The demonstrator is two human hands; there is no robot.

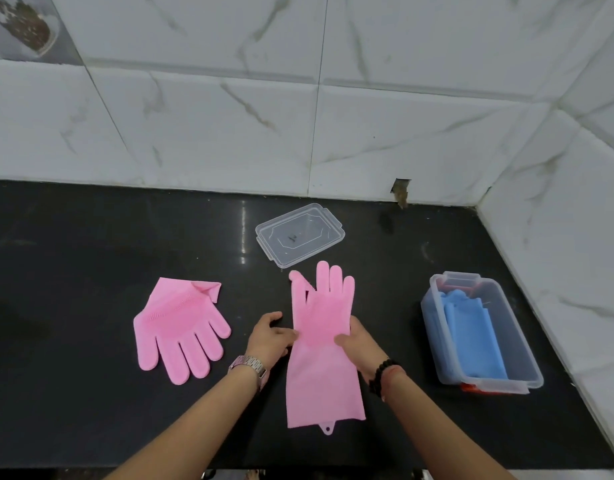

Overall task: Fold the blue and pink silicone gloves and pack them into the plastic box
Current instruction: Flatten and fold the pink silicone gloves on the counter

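A pink silicone glove (322, 344) lies stretched out flat on the black counter, fingers pointing away from me. My left hand (270, 336) pinches its left edge near the wrist part, and my right hand (357, 341) pinches its right edge. A second pink glove (180, 327) lies to the left, fingers toward me and its cuff folded under. The clear plastic box (522, 370) stands at the right with blue gloves (471, 334) folded inside.
The box's clear lid (300, 233) lies upside down behind the stretched glove. White marble-look tiled walls (367, 133) close the counter (73, 254) at the back and right. The counter's front edge runs just below my forearms.
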